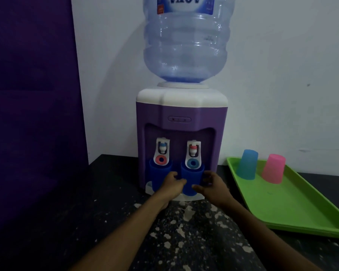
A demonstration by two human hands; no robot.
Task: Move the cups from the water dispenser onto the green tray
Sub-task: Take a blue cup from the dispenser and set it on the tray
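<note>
Two dark blue cups stand on the drip ledge of the purple and white water dispenser (pixel 181 114). The left blue cup (pixel 158 174) is under the left tap, and the right blue cup (pixel 192 177) is under the right tap. My left hand (pixel 172 183) and my right hand (pixel 211 184) wrap the right blue cup from either side. To the right, the green tray (pixel 294 208) lies on the counter. It carries an upside-down light blue cup (pixel 247 166) and an upside-down pink cup (pixel 273 168).
The dispenser carries a large clear water bottle (pixel 186 40) and stands against a white wall. A dark purple panel (pixel 33 114) fills the left side. The black counter (pixel 110 222) has pale paint specks near its front.
</note>
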